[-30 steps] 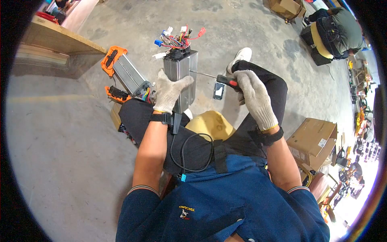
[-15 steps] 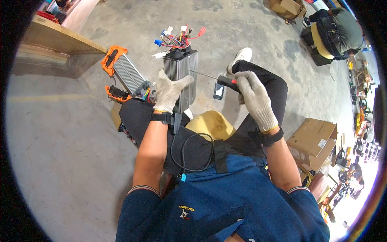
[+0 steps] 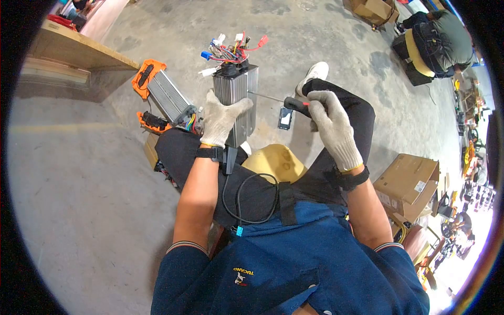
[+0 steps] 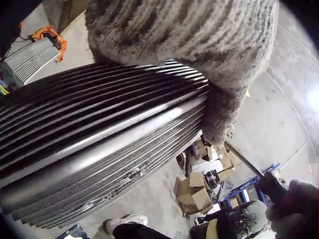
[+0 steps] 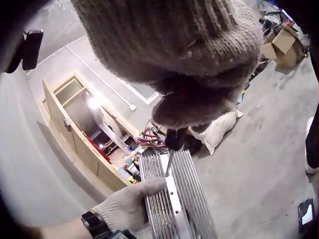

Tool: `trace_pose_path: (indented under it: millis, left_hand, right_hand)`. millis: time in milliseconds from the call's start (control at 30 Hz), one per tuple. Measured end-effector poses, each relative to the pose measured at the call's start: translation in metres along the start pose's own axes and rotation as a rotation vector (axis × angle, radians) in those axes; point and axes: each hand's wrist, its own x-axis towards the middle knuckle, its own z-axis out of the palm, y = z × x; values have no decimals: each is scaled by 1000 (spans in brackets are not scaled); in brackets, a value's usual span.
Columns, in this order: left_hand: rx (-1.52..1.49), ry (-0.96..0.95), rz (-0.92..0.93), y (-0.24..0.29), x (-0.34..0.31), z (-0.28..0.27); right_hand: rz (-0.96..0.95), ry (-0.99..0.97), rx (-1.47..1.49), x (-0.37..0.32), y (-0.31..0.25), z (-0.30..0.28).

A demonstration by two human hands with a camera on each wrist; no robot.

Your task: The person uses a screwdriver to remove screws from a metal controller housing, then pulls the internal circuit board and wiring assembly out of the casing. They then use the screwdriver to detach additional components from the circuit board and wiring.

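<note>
A finned metal controller box [image 3: 229,90] stands upright before me, with a bunch of wires and coloured connectors [image 3: 236,51] at its far end. My gloved left hand [image 3: 221,119] grips its near part, thumb along one face. In my gloved right hand [image 3: 334,131] is a screwdriver [image 3: 297,105], held by its black and red handle. Its shaft runs level to the box's right side. In the right wrist view the screwdriver tip [image 5: 167,174] meets a smooth strip [image 5: 173,195] with small holes between the fins. The right fingertips are partly hidden behind the glove.
Another finned unit [image 3: 171,97] with orange end pieces lies at the left, coloured wires at its near end. A phone [image 3: 284,118] lies on the floor. A cardboard box [image 3: 404,181] stands at the right. Another person [image 3: 446,44] is at the far right.
The fingers of my right hand have shifted round the screwdriver handle, and the handle has turned slightly. My left hand and the controller box stay in place.
</note>
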Motion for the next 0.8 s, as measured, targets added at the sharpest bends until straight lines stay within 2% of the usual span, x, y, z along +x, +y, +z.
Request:
trace_pose_path:
  millis: [67, 200, 267, 300, 367, 400, 467, 500, 567, 700, 767, 800]
  left_hand:
    - [-14, -3, 4, -3, 0, 1]
    - [-3, 13, 31, -8, 2, 3]
    - [6, 19, 31, -14, 5, 3]
    - [12, 24, 32, -15, 6, 4]
    - [-24, 18, 19, -16, 7, 4]
    - [-61, 13, 5, -17, 7, 3]
    - [-64, 14, 7, -23, 10, 4]
    - [-67, 15, 10, -18, 9, 5]
    - [-64, 18, -1, -9, 2, 5]
    - [-33, 9, 9, -10, 3, 4]
    - [-23, 9, 9, -17, 6, 4]
    - [-13, 11, 10, -19, 7, 5]
  right_hand:
    - [-403, 112, -223, 3, 16, -2]
    - [-475, 173, -153, 3, 16, 9]
    - [-151, 159, -48, -3, -1, 11]
    - [-152, 163, -48, -3, -5, 5]
    - [16, -39, 15, -3, -9, -7]
    - [16, -40, 15, -3, -8, -6]
    - [-159, 42, -4, -2, -1, 0]
    - [-160, 41, -4, 0, 6, 0]
    - [-512, 124, -252, 4, 20, -2]
    - [-561, 194, -244, 1, 7, 6]
    - [86, 25, 29, -11, -28, 2]
    - [85, 26, 29, -9, -24, 1]
